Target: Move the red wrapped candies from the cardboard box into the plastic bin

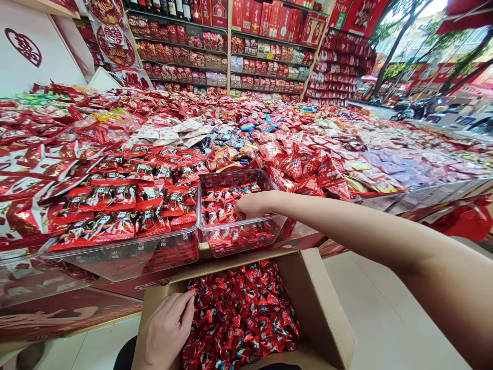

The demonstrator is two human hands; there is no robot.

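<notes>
A cardboard box (327, 308) full of small red-wrapped candies (242, 313) stands below the counter edge. My left hand (171, 324) is closed over the box's left wall, fingertips beside the candies. Above the box, on the counter, sits a clear plastic bin (239, 231) partly filled with similar small red candies (219, 205). My right hand (252, 204) reaches into this bin from the right, its fingers curled down at the candies. Whatever those fingers hold is hidden.
Left of the bin lies another clear bin (154, 252) heaped with red and black packets (123, 198). Red triangular packets (296, 169) lie to the right. Piled sweets spread across the counter towards shelves (227, 51) of red boxes. Tiled floor (370, 303) shows at lower right.
</notes>
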